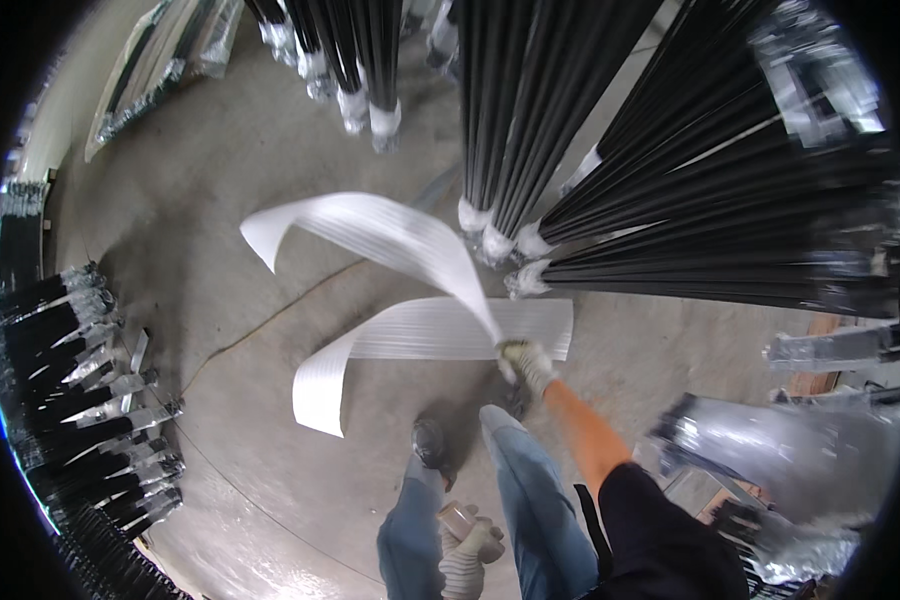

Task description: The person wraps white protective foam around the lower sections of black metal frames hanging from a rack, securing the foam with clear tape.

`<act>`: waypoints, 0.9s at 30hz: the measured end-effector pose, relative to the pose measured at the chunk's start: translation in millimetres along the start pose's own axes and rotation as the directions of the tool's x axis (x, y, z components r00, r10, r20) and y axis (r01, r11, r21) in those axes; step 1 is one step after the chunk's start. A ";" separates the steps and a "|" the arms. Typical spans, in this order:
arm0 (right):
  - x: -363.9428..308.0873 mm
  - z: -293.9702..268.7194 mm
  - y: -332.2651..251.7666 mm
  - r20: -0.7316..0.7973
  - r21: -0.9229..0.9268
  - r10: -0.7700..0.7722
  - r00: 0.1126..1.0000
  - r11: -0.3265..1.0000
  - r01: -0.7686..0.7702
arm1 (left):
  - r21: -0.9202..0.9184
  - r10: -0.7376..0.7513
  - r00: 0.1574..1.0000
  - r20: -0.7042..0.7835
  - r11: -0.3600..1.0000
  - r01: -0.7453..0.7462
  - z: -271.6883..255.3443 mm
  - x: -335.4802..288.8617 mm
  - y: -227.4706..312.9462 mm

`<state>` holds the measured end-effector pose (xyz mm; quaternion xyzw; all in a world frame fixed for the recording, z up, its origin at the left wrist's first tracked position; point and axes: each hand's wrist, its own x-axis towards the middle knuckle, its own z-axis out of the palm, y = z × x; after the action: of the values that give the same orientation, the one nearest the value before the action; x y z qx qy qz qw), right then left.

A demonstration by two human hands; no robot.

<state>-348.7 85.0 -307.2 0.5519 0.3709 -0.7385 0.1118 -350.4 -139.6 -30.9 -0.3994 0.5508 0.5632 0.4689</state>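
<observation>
Left hand [467, 545]: gloved, low in the head view between the knees, fingers curled around a tape roll [457, 517].
Legs [530, 500]: blue jeans, one dark shoe [429, 441] on the concrete floor [220, 250].
Right hand [526, 363]: gloved, arm stretched forward, fingers closed on one end of the white foam sheet [390, 232].
White foam sheet: long ribbed strip, swung up in the air and curling left, motion-blurred.
Second foam sheet [440, 330]: just beneath, its left end drooping.
Black rod bundles [530, 110]: ends wrapped white, ahead and right.
Wrapped bundles [80, 400]: stacked at left.
</observation>
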 end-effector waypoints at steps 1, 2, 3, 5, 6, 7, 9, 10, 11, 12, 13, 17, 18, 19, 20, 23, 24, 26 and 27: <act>-47.5 34.0 2.0 -0.121 0.145 -0.059 0.991 0.987 0.077 | -0.032 0.059 0.998 0.021 0.998 -0.058 -2.2 -21.0 1.7; -111.1 38.7 -28.7 -0.186 -0.194 -0.143 0.972 0.975 0.106 | -0.050 0.098 0.990 0.105 0.994 -0.093 3.3 -40.4 5.7; -166.5 33.9 -30.8 -0.093 0.066 -0.101 0.991 0.992 0.107 | -0.066 0.127 0.971 0.201 0.991 -0.116 13.2 -54.6 14.1; -268.2 39.3 -41.9 0.093 0.251 0.067 0.993 0.964 -0.088 | -0.084 0.279 0.884 0.376 0.960 -0.267 40.9 -97.7 49.2; -313.4 42.0 -39.8 0.100 0.140 -0.267 0.959 0.958 0.252 | -0.109 0.368 0.810 0.456 0.927 -0.360 54.7 -129.9 70.0; -389.6 54.6 -89.3 0.189 0.174 -0.222 0.957 0.966 0.190 | -0.038 0.447 0.716 0.536 0.860 -0.508 65.2 -148.2 91.9; -498.2 58.1 -141.6 0.239 0.036 -0.148 0.960 0.989 0.144 | -0.060 0.530 0.577 0.621 0.766 -0.640 110.2 -216.5 138.4; -530.6 42.5 -146.0 0.173 -0.132 -0.115 0.978 0.982 0.138 | -0.080 0.547 0.535 0.644 0.744 -0.664 131.4 -243.1 157.0; -560.4 24.4 -149.1 0.217 -0.001 -0.275 0.937 0.959 0.282 | -0.021 0.462 0.496 0.735 0.747 -0.665 147.2 -259.5 175.8; -581.7 8.4 -154.1 0.248 0.126 -0.416 0.875 0.909 0.397 | -0.102 0.518 0.385 0.764 0.686 -0.721 169.0 -259.4 186.3; -603.4 -1.6 -159.1 0.252 0.269 -0.563 0.787 0.822 0.502 | -0.179 0.563 0.269 0.781 0.615 -0.768 192.7 -255.6 192.5; -682.1 -10.2 -212.7 0.113 0.044 -0.710 0.696 0.703 0.710 | -0.128 0.484 0.239 0.842 0.609 -0.783 291.7 -246.1 233.4; -691.4 -7.5 -219.6 0.150 -0.024 -0.762 0.630 0.634 0.773 | -0.089 0.494 0.234 0.838 0.547 -0.833 311.8 -249.6 241.0; -701.6 -3.5 -219.0 0.179 -0.094 -0.805 0.566 0.559 0.824 | -0.051 0.495 0.227 0.839 0.487 -0.872 334.8 -252.8 245.0; -708.6 -2.0 -212.1 0.144 -0.091 -0.779 0.610 0.604 0.792 | -0.056 0.472 0.188 0.861 0.456 -0.888 356.5 -250.2 249.3; -717.2 0.8 -194.3 0.055 0.066 -0.649 0.759 0.761 0.645 | -0.083 0.508 0.157 0.847 0.418 -0.905 409.2 -209.4 259.8; -719.8 6.3 -185.0 -0.099 0.108 -0.652 0.751 0.744 0.660 | -0.081 0.479 0.148 0.865 0.424 -0.902 420.8 -211.7 251.0; -720.2 23.8 -164.9 -0.380 0.177 -0.602 0.702 0.698 0.694 | -0.022 0.382 0.201 0.902 0.507 -0.862 429.9 -207.8 240.9; -720.6 32.1 -162.7 -0.425 0.224 -0.578 0.697 0.678 0.700 | -0.025 0.398 0.164 0.902 0.429 -0.903 433.0 -192.7 241.3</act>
<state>-202.0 1.3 412.7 0.5066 0.4094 -0.6859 -0.3245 -508.7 285.4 246.8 0.3549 0.5157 0.6454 0.4376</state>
